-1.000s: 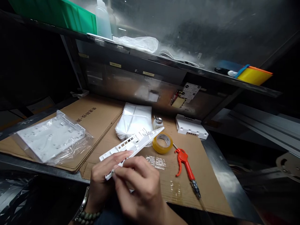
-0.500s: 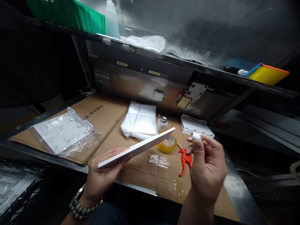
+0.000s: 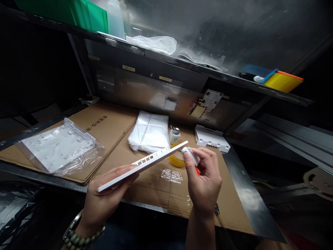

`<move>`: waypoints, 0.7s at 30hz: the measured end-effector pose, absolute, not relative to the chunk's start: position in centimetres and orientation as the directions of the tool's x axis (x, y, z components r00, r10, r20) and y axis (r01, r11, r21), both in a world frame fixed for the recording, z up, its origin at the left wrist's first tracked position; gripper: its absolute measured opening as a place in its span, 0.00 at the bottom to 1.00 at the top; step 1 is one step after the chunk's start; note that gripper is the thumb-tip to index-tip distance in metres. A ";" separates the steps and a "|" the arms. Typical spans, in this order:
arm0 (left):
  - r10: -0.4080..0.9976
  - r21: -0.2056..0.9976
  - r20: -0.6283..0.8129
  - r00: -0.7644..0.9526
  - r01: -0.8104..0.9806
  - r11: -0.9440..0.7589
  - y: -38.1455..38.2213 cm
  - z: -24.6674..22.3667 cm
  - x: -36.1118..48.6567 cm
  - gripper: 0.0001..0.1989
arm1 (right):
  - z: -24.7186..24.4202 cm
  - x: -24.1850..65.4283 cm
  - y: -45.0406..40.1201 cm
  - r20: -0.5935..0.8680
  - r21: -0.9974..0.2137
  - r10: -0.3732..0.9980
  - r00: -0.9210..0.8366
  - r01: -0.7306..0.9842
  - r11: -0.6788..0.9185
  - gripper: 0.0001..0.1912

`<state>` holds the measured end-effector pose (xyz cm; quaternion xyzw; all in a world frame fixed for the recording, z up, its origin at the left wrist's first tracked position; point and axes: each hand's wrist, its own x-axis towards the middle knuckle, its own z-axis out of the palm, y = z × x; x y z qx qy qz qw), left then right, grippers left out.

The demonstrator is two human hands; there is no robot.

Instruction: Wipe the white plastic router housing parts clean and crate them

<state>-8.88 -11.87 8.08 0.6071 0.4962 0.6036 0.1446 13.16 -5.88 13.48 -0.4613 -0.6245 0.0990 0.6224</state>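
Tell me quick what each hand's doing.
Left hand: closed, holding a white plastic panel.
Right hand: closed, pinching a small white cloth.

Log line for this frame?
left hand: grips white plastic housing | right hand: pinches white wad near its far end | tape roll: behind, partly hidden
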 end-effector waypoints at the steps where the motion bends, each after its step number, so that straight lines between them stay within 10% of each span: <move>1: 0.770 0.758 0.605 -0.202 0.443 -0.480 -11.9 8.0 -8.9 0.12 | 13.5 12.9 -6.1 0.687 -0.693 0.702 0.190 0.462 0.553 0.05; 9: 0.700 0.604 0.713 -0.027 0.531 -0.595 -11.8 7.3 -9.0 0.21 | 12.9 8.3 -9.9 0.674 -0.628 0.700 -0.236 0.315 0.711 0.08; 18: 0.602 0.448 0.796 0.068 0.602 -0.661 -11.9 6.7 -10.1 0.22 | 13.0 13.4 -3.7 0.702 -0.666 0.672 0.237 0.553 0.501 0.05; 21: 0.630 0.444 0.758 0.166 0.576 -0.686 -11.5 7.3 -10.9 0.22 | 13.3 13.8 -4.7 0.607 -0.776 0.758 0.239 0.384 0.501 0.08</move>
